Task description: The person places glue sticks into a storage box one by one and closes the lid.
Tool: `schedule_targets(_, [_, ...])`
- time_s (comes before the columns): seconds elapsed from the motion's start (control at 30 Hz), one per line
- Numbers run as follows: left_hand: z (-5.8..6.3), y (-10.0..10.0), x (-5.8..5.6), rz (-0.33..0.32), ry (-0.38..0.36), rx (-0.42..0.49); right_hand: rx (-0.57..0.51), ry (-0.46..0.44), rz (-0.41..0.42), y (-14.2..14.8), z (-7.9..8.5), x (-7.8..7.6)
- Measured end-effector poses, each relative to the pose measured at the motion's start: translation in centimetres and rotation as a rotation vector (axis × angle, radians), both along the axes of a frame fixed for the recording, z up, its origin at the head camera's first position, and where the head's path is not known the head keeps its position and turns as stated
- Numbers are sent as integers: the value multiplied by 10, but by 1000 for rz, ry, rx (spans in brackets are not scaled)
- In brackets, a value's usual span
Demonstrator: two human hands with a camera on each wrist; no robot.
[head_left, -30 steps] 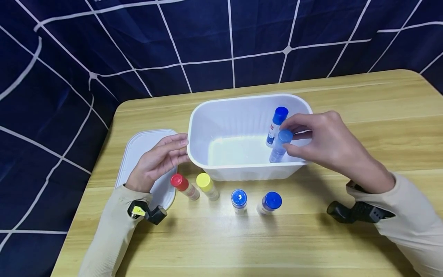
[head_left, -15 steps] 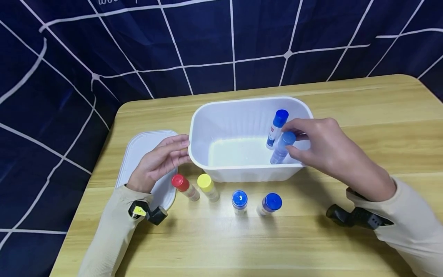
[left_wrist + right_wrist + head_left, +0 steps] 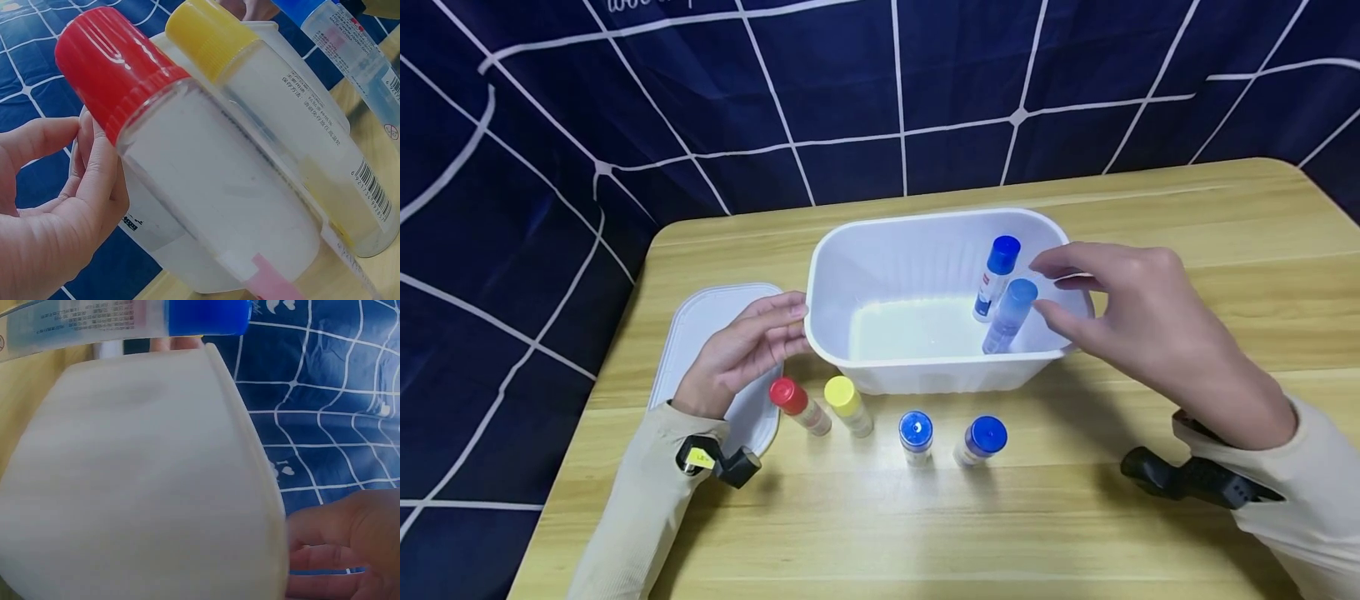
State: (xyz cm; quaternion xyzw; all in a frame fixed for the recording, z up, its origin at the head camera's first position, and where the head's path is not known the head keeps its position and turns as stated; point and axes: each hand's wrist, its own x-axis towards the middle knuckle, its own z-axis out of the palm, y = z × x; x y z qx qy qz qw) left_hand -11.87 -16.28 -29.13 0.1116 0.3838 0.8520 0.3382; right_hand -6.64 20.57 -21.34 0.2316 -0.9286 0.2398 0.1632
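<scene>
A white plastic bin (image 3: 925, 379) stands on the table. My left hand (image 3: 748, 346) pinches its left rim, thumb tip at the edge and fingers against the outer wall. Inside, at the right end, two blue-capped bottles stand side by side: a white-labelled bottle (image 3: 994, 279) behind and a bluish translucent bottle (image 3: 1010, 317) in front, leaning slightly. My right hand (image 3: 1157, 325) is over the bin's right rim with thumb and fingers spread, apart from the translucent bottle. In front of the bin stand a red-capped bottle (image 3: 801, 406), a yellow-capped bottle (image 3: 850, 406) and two blue-capped bottles (image 3: 916, 433).
Beneath my left hand and wrist lies a white lid (image 3: 700, 312). A dark blue cloth with white lines (image 3: 850, 92) hangs behind the wooden table (image 3: 880, 533). The row of bottles is close to the bin's front wall.
My right hand has let go of the translucent blue-capped bottle and drawn back to the right, fingers spreading. That bottle now stands on its own in the bin. My left hand stays at the rim.
</scene>
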Motion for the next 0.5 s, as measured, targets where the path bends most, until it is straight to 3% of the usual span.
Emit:
schedule_targets(0.23, [-1,1,0,-10,3,13,-72,103,-3,17,-9,12])
schedule_targets(0.5, [-2,0,0,-18,7,22,-221,87,48,23,-24,27])
